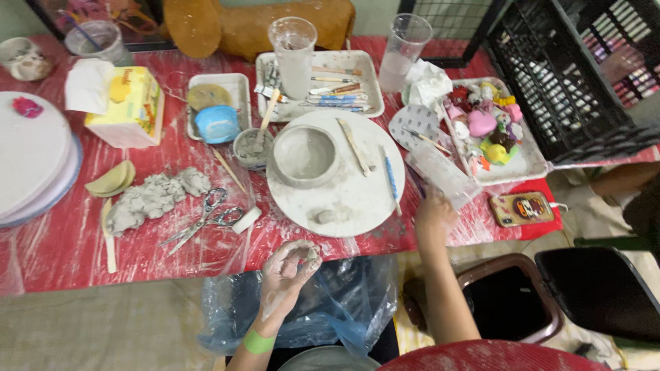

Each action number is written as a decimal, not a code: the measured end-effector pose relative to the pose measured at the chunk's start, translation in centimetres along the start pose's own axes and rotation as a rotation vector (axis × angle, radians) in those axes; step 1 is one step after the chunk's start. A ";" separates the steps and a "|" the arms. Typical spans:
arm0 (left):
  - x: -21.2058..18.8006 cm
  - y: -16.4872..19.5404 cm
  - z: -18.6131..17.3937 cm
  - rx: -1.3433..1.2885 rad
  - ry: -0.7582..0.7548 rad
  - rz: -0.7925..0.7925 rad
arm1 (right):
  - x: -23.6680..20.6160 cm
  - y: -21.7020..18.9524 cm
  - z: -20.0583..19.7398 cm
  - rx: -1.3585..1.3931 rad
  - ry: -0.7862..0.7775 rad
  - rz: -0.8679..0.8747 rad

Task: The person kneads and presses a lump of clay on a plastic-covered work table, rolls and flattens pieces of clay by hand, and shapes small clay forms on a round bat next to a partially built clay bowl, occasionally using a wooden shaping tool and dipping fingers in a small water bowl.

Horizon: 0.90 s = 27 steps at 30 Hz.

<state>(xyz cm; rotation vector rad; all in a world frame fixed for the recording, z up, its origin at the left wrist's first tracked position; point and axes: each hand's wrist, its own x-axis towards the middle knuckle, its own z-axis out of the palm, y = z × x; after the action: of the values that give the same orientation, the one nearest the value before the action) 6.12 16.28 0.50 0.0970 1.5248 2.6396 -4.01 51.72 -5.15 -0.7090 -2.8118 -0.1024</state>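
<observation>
Two hands: ours, seen from above at the near edge of a red table [62, 254] covered in clear plastic film.
Left hand [289, 264]: smeared with grey clay, green band on the wrist, fingers curled closed around a small lump of clay [307, 257], held over a blue plastic bag [344, 302] just short of the table edge.
Right hand [434, 214]: we rest it on the table edge, fingers bent under against the film; we cannot tell whether they grip anything.
Just beyond the hands: we see a round white board [357, 199] carrying a grey clay bowl [304, 154], upright and open, with a small clay scrap [328, 216] near the board's front edge and a blue-handled tool [390, 177] lying across its right side.
Left of the board: scissors [206, 218] lie open beside a heap of loose clay [152, 198]; a small cup of grey slip [252, 148] touches the bowl's left side.
Right side: a phone in a patterned case [521, 208] lies near the table's corner, a white tray of small painted figures [489, 127] behind it.
Farther back: we find a tray of modelling tools [340, 89], two tall clear cups, one on the tray [294, 58] and one to its right [404, 51], a yellow tissue box [130, 103], and stacked white discs [31, 158] at far left.
Far right: a black crate [564, 75] stands beside the table.
</observation>
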 end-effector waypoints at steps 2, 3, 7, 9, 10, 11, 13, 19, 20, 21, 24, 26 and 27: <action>0.3 0.0 -0.4 -0.017 0.011 -0.013 | 0.5 0.5 -0.8 0.105 0.020 -0.073; 0.4 0.0 -0.7 -0.011 0.007 -0.015 | 0.3 1.1 -1.7 0.156 0.031 -0.109; 1.4 -0.2 -2.3 0.016 0.087 -0.023 | -0.3 4.7 -7.8 0.130 -0.333 -0.063; 1.9 -0.4 -2.9 0.008 0.084 0.001 | 1.3 5.8 -10.8 0.458 -0.276 -0.160; 2.2 -0.6 -3.1 0.001 0.088 0.016 | 2.4 5.8 -12.0 0.620 -0.241 -0.215; 2.4 -0.8 -3.2 -0.007 0.087 0.009 | 4.4 5.2 -12.7 0.684 -0.182 -0.270; 2.9 -1.1 -3.3 -0.018 0.081 0.002 | 11.0 2.2 -13.6 0.525 -0.056 -0.233; 4.1 -1.7 -3.1 -0.051 0.044 -0.036 | 30.1 -10.1 -14.3 0.976 0.457 -0.519; 4.2 -1.7 -3.2 0.013 0.064 -0.039 | 31.1 -12.0 -14.2 0.919 0.466 -0.518; 4.2 -1.7 -3.3 0.079 0.084 -0.040 | 31.6 -13.9 -14.2 0.864 0.475 -0.517; 4.3 -1.6 -3.9 0.202 0.105 -0.001 | 30.5 -20.1 -14.2 1.316 0.227 -0.563; 4.3 -1.4 -4.2 0.211 0.125 -0.015 | 29.0 -23.6 -13.9 1.045 0.237 -0.655; 4.3 -1.3 -4.3 0.193 0.141 -0.044 | 28.4 -25.7 -13.8 0.904 0.092 -0.688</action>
<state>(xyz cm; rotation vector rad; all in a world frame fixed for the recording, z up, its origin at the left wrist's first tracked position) 1.46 13.67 -2.76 -0.1111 1.8007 2.5071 -37.54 40.39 15.05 0.4437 -2.4668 0.9127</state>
